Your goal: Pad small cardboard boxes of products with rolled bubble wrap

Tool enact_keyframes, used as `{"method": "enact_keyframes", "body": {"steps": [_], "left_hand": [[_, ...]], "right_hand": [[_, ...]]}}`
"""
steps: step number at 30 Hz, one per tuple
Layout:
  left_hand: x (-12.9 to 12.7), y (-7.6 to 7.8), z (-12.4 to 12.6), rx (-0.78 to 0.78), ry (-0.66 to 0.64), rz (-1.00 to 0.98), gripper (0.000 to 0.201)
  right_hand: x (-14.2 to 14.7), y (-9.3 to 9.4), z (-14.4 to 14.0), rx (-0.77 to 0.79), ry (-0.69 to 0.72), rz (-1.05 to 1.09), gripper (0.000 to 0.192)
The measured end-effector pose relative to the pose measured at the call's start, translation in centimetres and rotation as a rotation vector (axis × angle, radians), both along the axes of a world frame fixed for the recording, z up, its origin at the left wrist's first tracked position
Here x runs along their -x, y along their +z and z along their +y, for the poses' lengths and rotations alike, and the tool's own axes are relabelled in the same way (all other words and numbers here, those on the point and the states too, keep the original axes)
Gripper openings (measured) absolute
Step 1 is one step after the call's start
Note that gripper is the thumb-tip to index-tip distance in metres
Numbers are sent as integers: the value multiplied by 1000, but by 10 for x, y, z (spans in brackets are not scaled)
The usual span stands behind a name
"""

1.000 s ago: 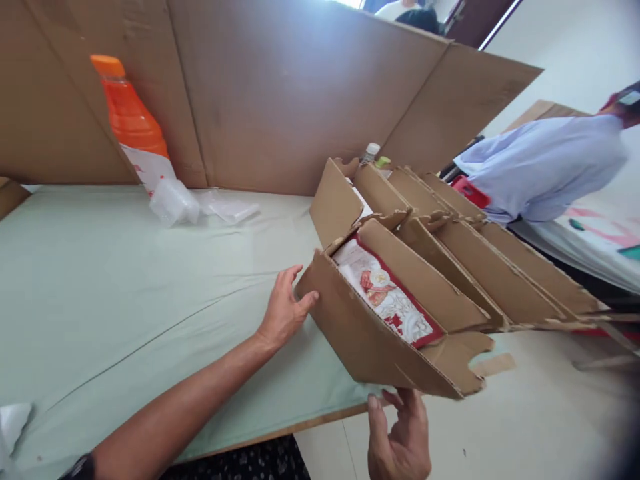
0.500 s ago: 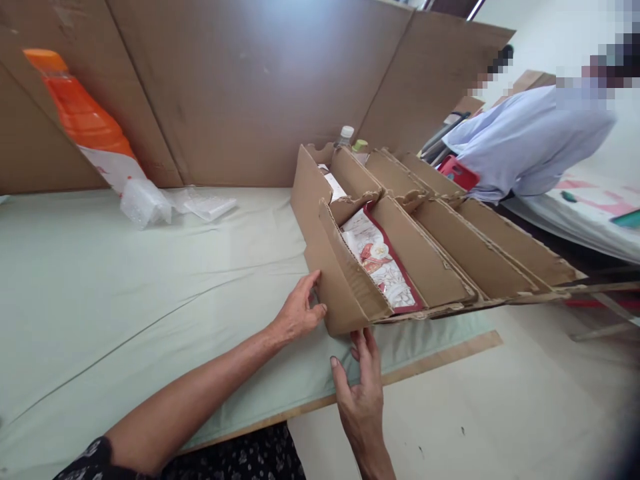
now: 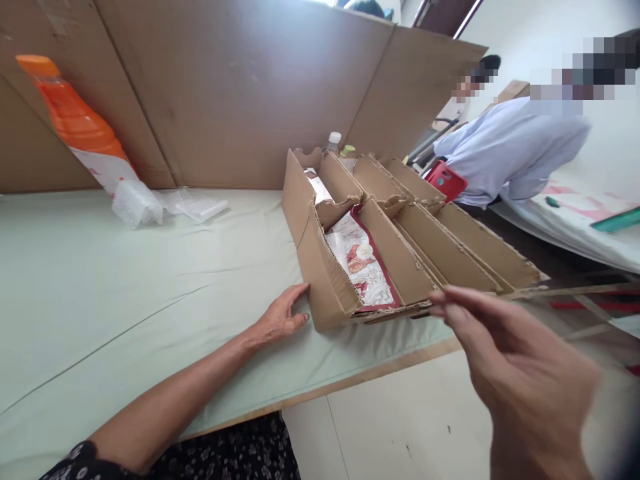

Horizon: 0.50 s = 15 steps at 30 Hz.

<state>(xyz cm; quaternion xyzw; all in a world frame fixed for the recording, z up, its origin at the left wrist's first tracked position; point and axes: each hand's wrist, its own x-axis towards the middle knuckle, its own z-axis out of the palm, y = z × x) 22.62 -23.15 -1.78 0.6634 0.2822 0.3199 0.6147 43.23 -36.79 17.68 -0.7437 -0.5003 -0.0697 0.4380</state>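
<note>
A brown cardboard box (image 3: 325, 280) with long divided compartments lies on the pale green table (image 3: 125, 287), its near end at the table's front edge. A red and white printed packet (image 3: 363, 263) lies in the nearest compartment. My left hand (image 3: 280, 315) rests flat on the table, fingertips against the box's near left corner, holding nothing. My right hand (image 3: 520, 373) is raised close to the camera, blurred, fingers loosely apart and empty, off the box's right end.
An orange bottle (image 3: 75, 123) leans on the cardboard screen (image 3: 240, 87) at the back left, with clear plastic wrap (image 3: 137, 203) beside it. A small bottle with a white cap (image 3: 333, 141) stands behind the box. A person in a light blue shirt (image 3: 510, 150) bends over at the right.
The box went from tilted and lifted to lying flat on the table. My right hand left its underside and rose toward the camera. My left hand slid down to the table.
</note>
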Motion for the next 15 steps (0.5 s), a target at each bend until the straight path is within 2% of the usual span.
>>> {"method": "enact_keyframes", "body": {"steps": [2, 4, 7, 9, 12, 14, 15], "left_hand": [[-3, 1, -1, -7, 7, 15, 79], [-4, 4, 0, -4, 7, 28, 78], [-3, 11, 3, 15, 8, 47, 73], [0, 18, 4, 35, 24, 63, 67], [14, 36, 3, 63, 93, 82, 53], [26, 55, 2, 65, 162, 80, 46], [33, 66, 1, 59, 197, 66, 44]], "right_hand": [[-3, 24, 41, 169, 153, -171, 21], [-2, 33, 87, 462, 258, -317, 28], [8, 21, 151, 912, 243, -572, 39], [17, 7, 180, 1100, 225, -661, 42], [22, 1, 195, 1166, 236, -698, 31], [20, 13, 187, 1072, 233, -660, 23], [19, 22, 179, 974, 233, -586, 21]]}}
